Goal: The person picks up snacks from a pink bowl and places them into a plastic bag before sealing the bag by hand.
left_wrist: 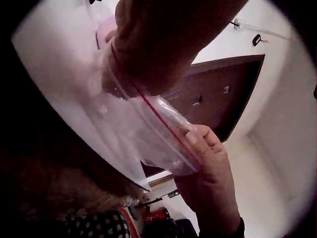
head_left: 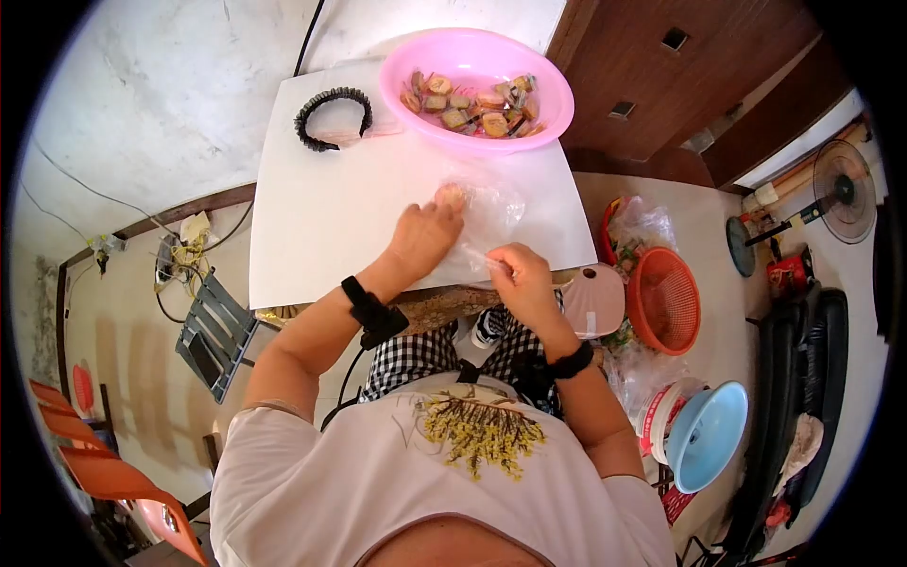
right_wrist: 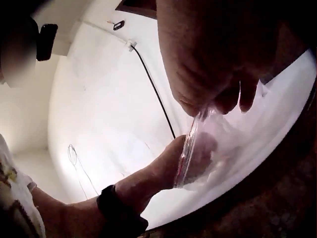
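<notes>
A clear zip bag [head_left: 493, 210] with a red line [left_wrist: 159, 119] along its mouth lies over the white table. My left hand [head_left: 425, 236] reaches into the bag's mouth, its fingertips round a small tan snack piece [head_left: 451, 197]. In the right wrist view, the left hand's fingers [right_wrist: 200, 151] show blurred through the plastic. My right hand [head_left: 525, 288] pinches the near right edge of the bag between thumb and fingers; the left wrist view shows this right hand [left_wrist: 210, 171] at the end of the red line. The left fingertips are hidden in the left wrist view.
A pink basin [head_left: 397, 99] with several wrapped snack pieces [head_left: 494, 123] stands at the table's [head_left: 321, 227] far side. Left of it lies a black ruffled headband [head_left: 304, 115]. A pink cap [head_left: 595, 300], a red basket [head_left: 664, 300] and a blue basin [head_left: 709, 437] are off to the right.
</notes>
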A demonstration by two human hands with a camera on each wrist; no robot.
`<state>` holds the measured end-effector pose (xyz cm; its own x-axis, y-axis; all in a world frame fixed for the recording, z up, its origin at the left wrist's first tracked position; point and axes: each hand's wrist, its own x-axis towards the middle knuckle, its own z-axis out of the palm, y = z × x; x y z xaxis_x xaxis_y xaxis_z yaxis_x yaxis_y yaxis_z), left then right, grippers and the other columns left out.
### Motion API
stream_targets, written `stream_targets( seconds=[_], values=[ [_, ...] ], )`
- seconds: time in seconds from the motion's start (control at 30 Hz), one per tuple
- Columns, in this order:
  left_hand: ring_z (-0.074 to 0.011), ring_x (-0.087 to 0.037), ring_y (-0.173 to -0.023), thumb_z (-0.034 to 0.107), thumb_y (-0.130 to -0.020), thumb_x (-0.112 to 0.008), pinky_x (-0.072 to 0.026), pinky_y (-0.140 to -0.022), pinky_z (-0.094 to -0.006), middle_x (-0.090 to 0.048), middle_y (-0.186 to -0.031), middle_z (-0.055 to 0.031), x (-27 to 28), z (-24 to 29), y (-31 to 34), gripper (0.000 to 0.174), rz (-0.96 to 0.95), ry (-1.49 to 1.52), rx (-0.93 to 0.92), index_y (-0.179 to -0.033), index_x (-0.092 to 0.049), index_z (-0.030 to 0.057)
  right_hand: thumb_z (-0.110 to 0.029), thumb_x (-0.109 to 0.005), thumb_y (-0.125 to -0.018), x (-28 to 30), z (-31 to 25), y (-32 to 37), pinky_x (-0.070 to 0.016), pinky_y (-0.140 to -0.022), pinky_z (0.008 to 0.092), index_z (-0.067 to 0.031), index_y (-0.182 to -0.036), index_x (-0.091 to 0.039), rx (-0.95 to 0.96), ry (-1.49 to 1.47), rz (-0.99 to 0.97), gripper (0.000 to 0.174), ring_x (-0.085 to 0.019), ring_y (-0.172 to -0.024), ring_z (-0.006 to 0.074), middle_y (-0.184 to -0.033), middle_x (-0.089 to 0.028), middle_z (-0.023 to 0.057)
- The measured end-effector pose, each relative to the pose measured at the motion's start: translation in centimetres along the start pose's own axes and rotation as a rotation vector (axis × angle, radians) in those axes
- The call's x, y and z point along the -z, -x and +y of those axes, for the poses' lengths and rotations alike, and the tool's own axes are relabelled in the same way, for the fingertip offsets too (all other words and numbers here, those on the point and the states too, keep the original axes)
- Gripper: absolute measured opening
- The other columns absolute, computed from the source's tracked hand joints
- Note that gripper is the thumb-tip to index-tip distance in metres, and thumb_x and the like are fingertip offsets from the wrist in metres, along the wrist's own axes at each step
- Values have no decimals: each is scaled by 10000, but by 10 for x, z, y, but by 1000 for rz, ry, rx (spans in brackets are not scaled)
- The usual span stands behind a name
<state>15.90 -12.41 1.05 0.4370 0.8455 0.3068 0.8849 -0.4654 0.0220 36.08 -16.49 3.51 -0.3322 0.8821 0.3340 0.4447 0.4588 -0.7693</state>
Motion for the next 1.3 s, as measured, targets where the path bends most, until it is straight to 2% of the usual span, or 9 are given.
stream_targets(
  seconds=[0.33,0.47,0.57,0.67,0.77,0.87,0.97,1.13,1.3],
  values=[
    [-328,-621,-676,105,-839,-551,-496,-576,-445,-569,-848,-114,83,-32,-29,131,262,50,125,-941,-634,109,-23,-628,-763,40,-44,-62,-472,-648,406,-34,-932,-631,155,119,144,169,-583,-718,324,-809,-579,146],
    [-326,-632,-751,164,-829,-591,-503,-643,-440,-587,-888,-130,63,-23,18,158,-191,18,89,-964,-652,108,-8,-608,-748,13,-45,-20,-480,-650,429,-40,-894,-621,202,228,-139,150,-587,-740,341,-844,-568,148],
    [-339,-616,-877,260,-823,-647,-491,-756,-455,-592,-915,-153,73,-27,37,254,-392,160,-99,-1014,-658,92,-27,-599,-760,-12,-32,10,-482,-671,447,-33,-864,-601,122,212,-359,105,-585,-778,357,-844,-559,148],
    [-352,-585,-980,342,-811,-686,-462,-846,-462,-599,-968,-173,67,-28,33,359,-339,571,-180,-1041,-658,68,-46,-595,-767,-28,-24,23,-480,-693,457,-27,-858,-591,79,160,-430,92,-580,-794,365,-849,-558,151],
    [-363,-587,-975,351,-826,-678,-471,-843,-446,-597,-1018,-177,36,-31,27,360,-420,530,-64,-1016,-656,46,-56,-589,-775,-32,-16,22,-478,-704,462,-22,-858,-587,86,184,-443,90,-578,-790,367,-851,-557,154],
    [-336,-587,-998,371,-837,-636,-484,-830,-451,-596,-1005,-158,11,-37,13,358,-297,360,-125,-1016,-656,62,-65,-576,-791,-30,-11,15,-471,-707,467,-14,-853,-583,64,188,-438,81,-574,-779,369,-839,-552,164],
    [-346,-600,-915,244,-829,-660,-496,-785,-437,-619,-977,-149,32,-41,-10,235,-263,398,-76,-966,-651,54,-69,-574,-797,-24,-7,4,-456,-686,461,-9,-826,-577,34,144,-415,67,-564,-756,368,-798,-537,174],
    [-316,-627,-904,203,-858,-551,-512,-756,-445,-641,-926,-86,49,-120,-81,161,-30,155,-34,-899,-674,106,-113,-600,-804,-22,19,-15,-416,-597,403,6,-723,-513,-97,-65,-418,168,-508,-635,324,-649,-463,160],
    [-301,-618,-880,166,-835,-586,-495,-733,-437,-653,-883,-91,62,-176,-153,122,-76,-141,110,-832,-680,87,-167,-637,-805,-21,39,-22,-403,-563,360,0,-717,-523,-220,-193,-464,221,-480,-569,252,-631,-481,125]
  ],
)
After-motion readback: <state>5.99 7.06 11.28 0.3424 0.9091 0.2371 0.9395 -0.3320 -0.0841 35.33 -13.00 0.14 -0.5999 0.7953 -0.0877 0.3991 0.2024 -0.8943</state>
